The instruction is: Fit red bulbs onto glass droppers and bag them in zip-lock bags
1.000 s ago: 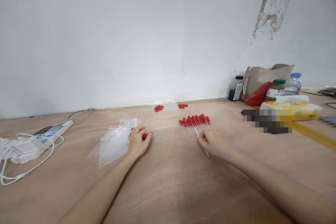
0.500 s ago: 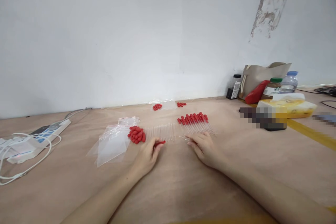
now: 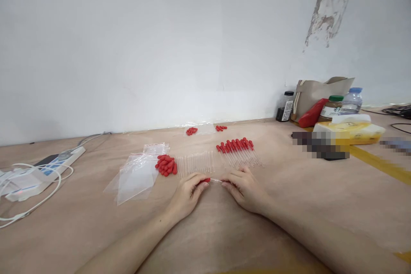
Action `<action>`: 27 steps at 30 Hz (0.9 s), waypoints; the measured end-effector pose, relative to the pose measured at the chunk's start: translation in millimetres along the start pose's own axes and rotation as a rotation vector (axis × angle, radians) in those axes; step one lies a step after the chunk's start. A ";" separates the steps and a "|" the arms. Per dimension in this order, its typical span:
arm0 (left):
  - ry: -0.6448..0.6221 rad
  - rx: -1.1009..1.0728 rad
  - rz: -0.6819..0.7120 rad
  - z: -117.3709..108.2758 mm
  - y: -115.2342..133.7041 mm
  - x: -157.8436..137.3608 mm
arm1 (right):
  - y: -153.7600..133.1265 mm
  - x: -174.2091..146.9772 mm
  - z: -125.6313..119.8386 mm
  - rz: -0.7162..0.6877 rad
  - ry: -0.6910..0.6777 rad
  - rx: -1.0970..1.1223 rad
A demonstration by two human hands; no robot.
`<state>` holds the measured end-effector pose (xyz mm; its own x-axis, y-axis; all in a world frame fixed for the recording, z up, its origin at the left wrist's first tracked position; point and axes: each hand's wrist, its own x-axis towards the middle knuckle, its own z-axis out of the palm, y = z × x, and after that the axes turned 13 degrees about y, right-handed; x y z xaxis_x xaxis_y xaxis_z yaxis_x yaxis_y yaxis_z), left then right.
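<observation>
My left hand (image 3: 190, 192) is closed on a red rubber dropper bulb (image 3: 207, 180), whose end pokes out past the fingertips. My right hand (image 3: 244, 189) pinches a thin clear dropper tube (image 3: 215, 180), its left end meeting the bulb; how deep it sits inside I cannot tell. Just beyond my hands lies a row of bare clear tubes (image 3: 195, 163). To their left is a pile of red bulbs (image 3: 166, 165). Several droppers with red bulbs fitted (image 3: 237, 147) lie side by side beyond my right hand.
Clear zip bags (image 3: 136, 180) lie at left, near a power strip (image 3: 48, 173) with white cables. Small groups of red bulbs (image 3: 192, 131) lie by the wall. At right are a dark bottle (image 3: 285, 107), a grey bag (image 3: 316, 94), a jar (image 3: 332, 109) and a tissue pack (image 3: 353, 130).
My hands have come together: the left moved right with the bulb, the right moved slightly left and nearer with the tube. Bulb and tube now meet end to end.
</observation>
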<state>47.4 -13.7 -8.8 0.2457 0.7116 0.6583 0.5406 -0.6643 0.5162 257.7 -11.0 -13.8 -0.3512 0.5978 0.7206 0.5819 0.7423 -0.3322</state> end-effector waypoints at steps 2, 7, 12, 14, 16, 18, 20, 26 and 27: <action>0.000 -0.013 0.004 0.0 1.1 -0.7 | 0.4 -0.3 -0.3 0.009 -0.011 0.012; -0.037 -0.032 0.021 -1.5 4.3 -2.0 | 4.1 -0.8 2.6 0.002 -0.046 0.069; -0.075 -0.033 0.050 -3.9 6.4 -3.3 | 8.2 0.8 4.8 -0.024 -0.067 0.088; -0.082 -0.028 0.066 -4.0 6.3 -3.8 | 9.4 1.7 4.4 -0.048 -0.066 0.071; -0.087 -0.022 0.084 -3.3 5.5 -4.4 | 10.0 2.3 3.9 -0.076 -0.066 0.038; -0.089 -0.008 0.104 -2.4 4.4 -5.1 | 9.8 2.4 3.4 -0.097 -0.066 -0.002; -0.087 0.010 0.124 -1.7 3.2 -5.6 | 8.6 1.7 3.2 -0.119 -0.061 -0.036; -0.099 0.040 0.178 -1.4 0.9 -7.4 | 0.0 -2.5 5.5 -0.149 -0.001 -0.071; -0.107 0.037 0.187 -1.3 0.6 -7.9 | -1.4 -3.2 6.2 -0.150 0.009 -0.067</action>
<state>44.7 -20.0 -13.0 0.4277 0.5984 0.6775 0.5063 -0.7795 0.3689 253.5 -12.1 -19.4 -0.4316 0.4784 0.7647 0.5708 0.8013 -0.1792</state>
